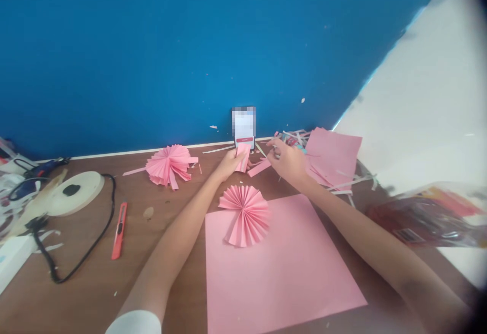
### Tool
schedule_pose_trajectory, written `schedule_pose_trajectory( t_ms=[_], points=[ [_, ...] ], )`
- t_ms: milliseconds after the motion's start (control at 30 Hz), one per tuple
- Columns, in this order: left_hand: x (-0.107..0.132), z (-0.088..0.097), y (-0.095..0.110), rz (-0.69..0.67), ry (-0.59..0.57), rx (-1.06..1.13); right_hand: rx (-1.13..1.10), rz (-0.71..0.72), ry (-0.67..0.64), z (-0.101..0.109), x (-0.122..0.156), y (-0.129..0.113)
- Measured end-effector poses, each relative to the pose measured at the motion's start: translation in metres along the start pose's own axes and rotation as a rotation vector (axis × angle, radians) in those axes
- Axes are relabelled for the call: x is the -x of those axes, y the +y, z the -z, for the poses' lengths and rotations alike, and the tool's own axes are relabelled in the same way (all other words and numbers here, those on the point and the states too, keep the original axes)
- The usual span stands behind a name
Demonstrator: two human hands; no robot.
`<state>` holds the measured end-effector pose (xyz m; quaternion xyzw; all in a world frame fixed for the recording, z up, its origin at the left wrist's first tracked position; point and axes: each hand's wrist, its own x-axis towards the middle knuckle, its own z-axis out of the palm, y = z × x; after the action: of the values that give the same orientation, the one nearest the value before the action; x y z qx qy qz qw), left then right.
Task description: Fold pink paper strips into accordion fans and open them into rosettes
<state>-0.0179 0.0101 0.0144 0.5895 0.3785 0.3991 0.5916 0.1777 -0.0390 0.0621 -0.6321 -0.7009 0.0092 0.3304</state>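
Observation:
My left hand (229, 163) is closed around a small folded pink paper piece (242, 157), held near the back of the wooden table (87, 293). My right hand (286, 160) is curled, its fingers pinched close to a pink paper strip (259, 167); what it grips is not clear. A pleated pink paper fan (245, 213) lies below my hands on the top edge of a large pink sheet (281, 268). A second pleated fan (168, 164) lies to the left. A phone (244, 127) leans against the blue wall (152, 55).
A red utility knife (119, 229) lies at left beside a black cable (89, 246) and a roll of white tape (76, 192). Pink sheets (335, 154) and paper scraps (292, 137) pile at the back right. A plastic packet (429, 214) lies at right.

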Motion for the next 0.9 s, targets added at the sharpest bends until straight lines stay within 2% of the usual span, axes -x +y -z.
schedule_pose_trajectory(
  t_ms=[67, 167, 367, 467, 533, 700, 800, 900],
  points=[
    [-0.001, 0.000, -0.001, -0.031, 0.021, -0.019, 0.215, 0.017, -0.025, -0.003, 0.003, -0.001],
    [-0.002, 0.000, -0.001, -0.047, 0.073, -0.046, 0.392, 0.032, -0.106, -0.010, 0.008, 0.000],
    [0.001, 0.001, 0.002, -0.007, 0.146, -0.087, 0.434, 0.078, -0.218, -0.019, 0.015, 0.004],
    [0.001, 0.001, 0.004, -0.005, 0.145, -0.085, 0.335, 0.159, -0.115, -0.020, 0.015, 0.003],
    [0.001, 0.001, 0.003, -0.040, 0.140, -0.067, 0.177, 0.215, -0.051, -0.022, 0.013, 0.002],
    [0.001, 0.001, 0.001, -0.086, 0.114, 0.021, -0.336, 0.255, -0.160, -0.030, 0.013, 0.002],
    [0.003, 0.000, 0.004, -0.077, 0.046, 0.024, -0.443, 0.246, -0.162, -0.034, 0.016, 0.003],
    [0.006, -0.001, 0.008, -0.077, -0.003, 0.007, -0.422, 0.276, -0.151, -0.035, 0.020, 0.004]
  ],
)
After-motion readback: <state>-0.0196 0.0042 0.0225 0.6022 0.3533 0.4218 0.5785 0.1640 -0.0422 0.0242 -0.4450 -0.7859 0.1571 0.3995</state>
